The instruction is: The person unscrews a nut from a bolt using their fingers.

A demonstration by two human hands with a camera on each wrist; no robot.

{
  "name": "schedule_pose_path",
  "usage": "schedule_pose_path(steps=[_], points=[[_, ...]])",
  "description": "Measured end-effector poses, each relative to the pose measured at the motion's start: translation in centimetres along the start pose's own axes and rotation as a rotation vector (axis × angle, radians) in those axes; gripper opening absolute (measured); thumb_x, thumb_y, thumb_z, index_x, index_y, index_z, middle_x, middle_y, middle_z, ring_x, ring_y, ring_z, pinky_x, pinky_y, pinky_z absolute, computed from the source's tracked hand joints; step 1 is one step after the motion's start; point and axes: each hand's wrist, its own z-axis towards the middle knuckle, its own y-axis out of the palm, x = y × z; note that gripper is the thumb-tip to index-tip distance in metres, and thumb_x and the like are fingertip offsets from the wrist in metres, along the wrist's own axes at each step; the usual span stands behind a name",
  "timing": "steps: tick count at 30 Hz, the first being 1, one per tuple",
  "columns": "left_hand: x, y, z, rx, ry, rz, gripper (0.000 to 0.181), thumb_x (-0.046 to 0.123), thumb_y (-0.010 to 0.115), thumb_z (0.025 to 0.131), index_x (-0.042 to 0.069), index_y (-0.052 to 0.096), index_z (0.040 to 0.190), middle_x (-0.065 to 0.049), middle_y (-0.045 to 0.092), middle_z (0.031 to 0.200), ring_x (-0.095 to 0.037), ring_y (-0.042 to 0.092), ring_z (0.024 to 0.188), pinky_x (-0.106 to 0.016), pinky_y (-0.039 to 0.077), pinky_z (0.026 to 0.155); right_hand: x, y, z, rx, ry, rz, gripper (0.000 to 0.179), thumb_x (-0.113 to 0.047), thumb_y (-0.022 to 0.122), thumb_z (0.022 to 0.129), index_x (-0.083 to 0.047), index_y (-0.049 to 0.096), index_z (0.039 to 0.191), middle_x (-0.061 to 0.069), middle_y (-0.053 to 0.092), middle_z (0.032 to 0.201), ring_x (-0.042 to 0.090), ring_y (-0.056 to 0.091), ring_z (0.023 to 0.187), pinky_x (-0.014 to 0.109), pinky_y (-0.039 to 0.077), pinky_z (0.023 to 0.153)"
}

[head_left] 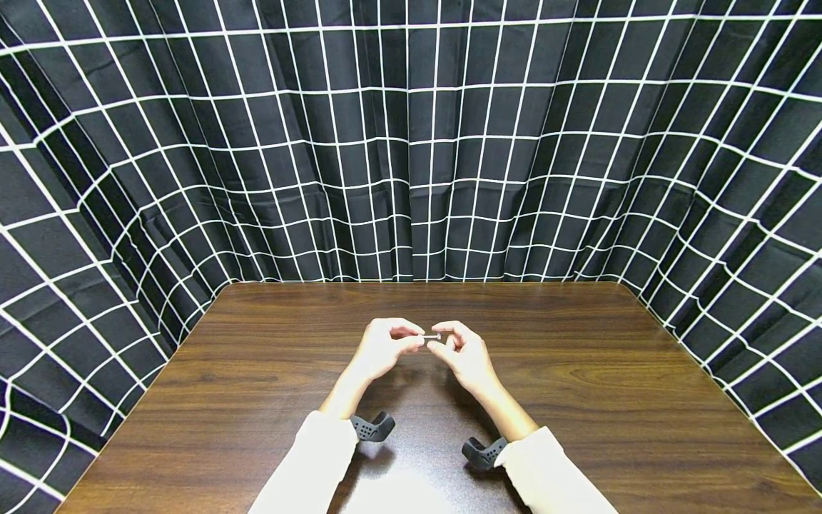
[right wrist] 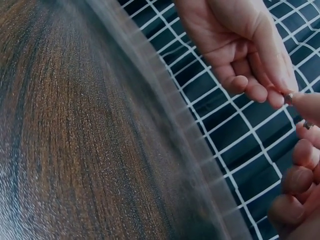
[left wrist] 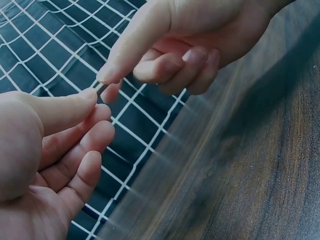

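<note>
A thin metal bolt [head_left: 431,336] lies roughly level above the table, its wider end toward the right. My left hand [head_left: 380,350] pinches its left end between thumb and index finger. In the right wrist view, a small metal piece [right wrist: 288,98] shows at those left fingertips. My right hand [head_left: 469,360] curves around the bolt's wider end [right wrist: 307,125], with a gap between thumb and index finger in the head view. That end sits right at the right index fingertip, while the thumb hides the bolt's middle. A dark bit of shank [left wrist: 101,89] shows in the left wrist view.
Both hands are over a brown wood-grain table [head_left: 257,400]. Black curtains with a white grid [head_left: 411,164] stand along its back and sides. Each wrist wears a dark camera mount, the left one [head_left: 374,427] and the right one [head_left: 483,452], beside white sleeves [head_left: 315,457].
</note>
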Motion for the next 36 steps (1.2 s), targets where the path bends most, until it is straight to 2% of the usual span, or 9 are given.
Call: schedule_pose_path(steps=[2,6,10,15,19,24,26,31,36], points=[[0.1,0.0,0.0,-0.009,0.002,0.003,0.012,0.008,0.075,0.084,0.002,0.073,0.094,-0.006,0.073,0.082,-0.015,0.07,0.07,-0.025,0.053,0.062,1.0,0.1,0.1,0.013,0.015,-0.027,0.021,-0.006,0.074,0.084,0.001,0.067,0.102,-0.003,0.042,0.056,0.005,0.034,0.05,0.022,0.026,0.047],[0.1,0.0,0.1,-0.021,0.009,0.039,0.011,0.008,0.075,0.084,0.004,0.074,0.094,-0.003,0.073,0.078,-0.013,0.069,0.068,-0.024,0.051,0.061,1.2,0.2,0.1,0.026,0.038,-0.072,0.012,-0.016,0.07,0.089,-0.005,0.07,0.089,-0.006,0.045,0.055,0.006,0.039,0.05,0.023,0.031,0.048],[0.0,0.1,0.2,-0.032,0.018,0.068,0.01,0.01,0.075,0.084,0.006,0.075,0.093,-0.002,0.072,0.076,-0.012,0.068,0.067,-0.023,0.048,0.059,1.0,0.1,0.1,0.035,0.067,-0.092,0.025,-0.022,0.063,0.095,-0.006,0.067,0.076,-0.004,0.047,0.053,0.01,0.042,0.05,0.025,0.033,0.049],[-0.1,0.2,0.2,-0.038,0.027,0.061,0.01,0.011,0.076,0.084,0.006,0.075,0.093,-0.002,0.072,0.076,-0.025,0.07,0.069,-0.023,0.048,0.058,0.9,0.0,0.1,0.035,0.09,-0.108,0.03,-0.024,0.06,0.096,-0.008,0.065,0.07,-0.003,0.044,0.051,0.011,0.04,0.049,0.026,0.032,0.048],[0.1,0.1,0.0,-0.043,0.007,0.045,0.012,0.01,0.075,0.084,0.003,0.074,0.094,-0.003,0.072,0.078,-0.028,0.07,0.072,-0.024,0.049,0.06,0.9,0.1,0.1,0.031,0.083,-0.079,0.024,-0.019,0.064,0.094,-0.006,0.064,0.073,-0.004,0.044,0.052,0.01,0.04,0.049,0.024,0.032,0.048],[0.1,0.0,0.0,-0.038,-0.011,0.038,0.012,0.008,0.074,0.084,0.003,0.074,0.095,-0.004,0.073,0.079,-0.014,0.069,0.069,-0.025,0.051,0.061,0.4,0.1,0.0,0.024,0.077,-0.031,0.011,-0.009,0.066,0.092,0.0,0.068,0.084,-0.003,0.045,0.054,0.008,0.04,0.048,0.022,0.032,0.048],[0.0,0.0,0.0,-0.036,-0.015,0.04,0.012,0.008,0.074,0.084,0.004,0.074,0.095,-0.003,0.073,0.079,-0.011,0.068,0.068,-0.025,0.051,0.061,-0.6,0.0,-0.1,0.014,0.065,-0.018,0.009,-0.005,0.066,0.09,0.004,0.067,0.088,-0.002,0.045,0.054,0.007,0.04,0.048,0.022,0.032,0.048],[-0.2,0.1,0.1,-0.024,-0.001,0.035,0.01,0.009,0.075,0.084,0.005,0.074,0.093,-0.003,0.072,0.077,-0.015,0.069,0.068,-0.025,0.05,0.059,-2.8,-0.3,-0.5,0.002,0.029,0.014,0.009,0.003,0.065,0.087,0.009,0.065,0.093,-0.003,0.042,0.054,0.004,0.037,0.049,0.021,0.03,0.048],[-0.1,0.1,0.1,-0.009,0.003,0.038,0.01,0.008,0.076,0.083,0.005,0.074,0.092,-0.005,0.072,0.077,-0.019,0.069,0.068,-0.023,0.047,0.057,-2.8,-0.3,-0.6,0.015,0.003,0.021,0.011,0.005,0.067,0.085,0.01,0.065,0.094,-0.005,0.039,0.055,0.003,0.034,0.05,0.021,0.027,0.049]])
